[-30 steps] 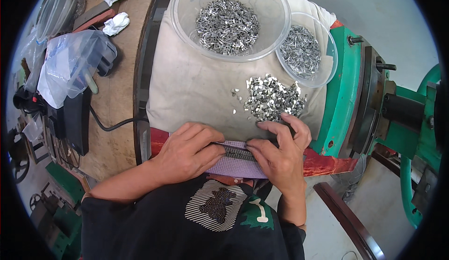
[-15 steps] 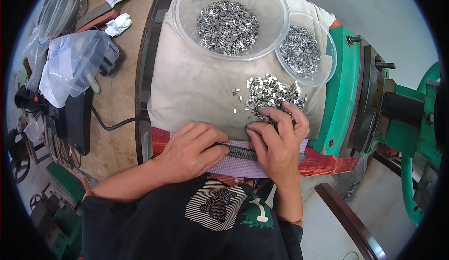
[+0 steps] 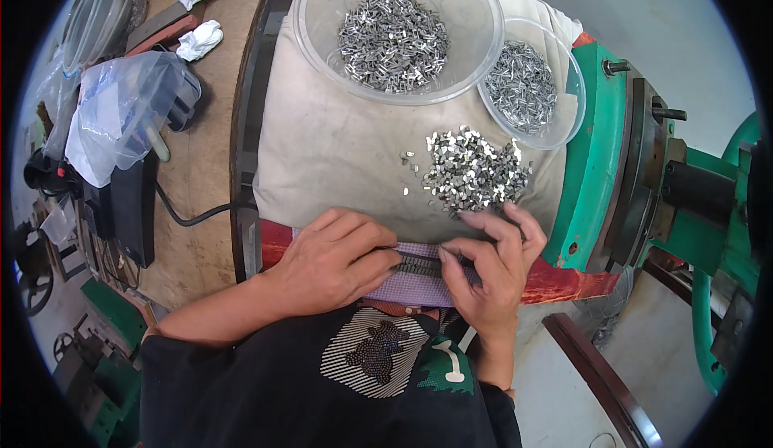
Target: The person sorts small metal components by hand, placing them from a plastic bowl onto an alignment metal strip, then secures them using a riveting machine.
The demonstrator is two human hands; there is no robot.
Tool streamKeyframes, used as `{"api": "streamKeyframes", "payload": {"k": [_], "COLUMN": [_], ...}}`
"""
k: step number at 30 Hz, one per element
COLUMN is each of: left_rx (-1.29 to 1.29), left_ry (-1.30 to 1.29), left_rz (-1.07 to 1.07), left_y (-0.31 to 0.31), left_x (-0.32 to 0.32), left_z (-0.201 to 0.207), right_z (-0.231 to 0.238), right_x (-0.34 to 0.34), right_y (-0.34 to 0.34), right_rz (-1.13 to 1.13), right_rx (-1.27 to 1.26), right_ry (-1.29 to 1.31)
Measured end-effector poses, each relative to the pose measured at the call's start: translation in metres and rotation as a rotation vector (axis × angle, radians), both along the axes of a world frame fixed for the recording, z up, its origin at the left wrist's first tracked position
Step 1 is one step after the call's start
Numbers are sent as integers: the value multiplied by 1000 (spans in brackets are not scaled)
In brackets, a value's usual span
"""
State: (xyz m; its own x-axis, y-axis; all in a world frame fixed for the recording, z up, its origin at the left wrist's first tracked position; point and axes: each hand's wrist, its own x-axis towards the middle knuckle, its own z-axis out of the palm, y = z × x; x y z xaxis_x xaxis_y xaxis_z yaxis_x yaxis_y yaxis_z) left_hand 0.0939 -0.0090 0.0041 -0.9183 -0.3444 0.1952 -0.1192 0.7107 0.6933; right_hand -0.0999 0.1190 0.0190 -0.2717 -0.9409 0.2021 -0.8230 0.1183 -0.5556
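Between my hands lies a dark, narrow strip with a row of close-set ridges point(image 3: 422, 265), on a checked lilac cloth point(image 3: 403, 292) in front of me. My left hand point(image 3: 342, 256) is curled at its left end, thumb and fingers closed on it. At the other end, the thumb and a finger of my right hand point(image 3: 498, 267) come together; anything pinched there is too small to make out. That hand's other fingers extend toward a pile of small shiny metal pieces point(image 3: 475, 170), just beyond it on a beige cloth point(image 3: 338, 158).
A large clear tub point(image 3: 318, 53) of small metal parts stands at the back, beside a smaller clear tub point(image 3: 573, 114) of pin-like pieces. Green machinery point(image 3: 592, 150) borders the right. Leftward, a wooden tabletop point(image 3: 197, 154) carries plastic bags point(image 3: 133, 106) and a black cable point(image 3: 193, 219).
My right hand has drawn back from the pile toward me and slightly right, its thumb and finger now at the ridged strip. My left hand has barely moved.
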Motion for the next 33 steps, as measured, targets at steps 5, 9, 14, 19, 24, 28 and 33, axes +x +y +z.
{"api": "streamKeyframes", "payload": {"k": [5, 9, 14, 19, 24, 28, 33], "left_rx": [-75, -104, -62, -32, 43, 26, 40], "left_ry": [40, 51, 26, 6, -55, -56, -62], "left_rz": [-54, -75, -63, -53, -11, -33, -26], "left_y": [2, 3, 6, 5, 3, 2, 2], "left_x": [-2, -2, -3, -4, -5, -5, -4], "left_z": [-4, -4, -2, 1, 3, 2, 2], "right_z": [-1, -2, -2, -8, -6, -7, 0], "right_x": [8, 8, 2, 0, -1, 0, 1], "right_y": [19, 22, 10, -14, -20, -20, -23], "right_rz": [25, 26, -66, -69, -12, -54, -56], "right_rx": [46, 43, -35, -60, 17, -2, 39], "right_ry": [-13, -7, 76, 165, 231, 238, 173]}}
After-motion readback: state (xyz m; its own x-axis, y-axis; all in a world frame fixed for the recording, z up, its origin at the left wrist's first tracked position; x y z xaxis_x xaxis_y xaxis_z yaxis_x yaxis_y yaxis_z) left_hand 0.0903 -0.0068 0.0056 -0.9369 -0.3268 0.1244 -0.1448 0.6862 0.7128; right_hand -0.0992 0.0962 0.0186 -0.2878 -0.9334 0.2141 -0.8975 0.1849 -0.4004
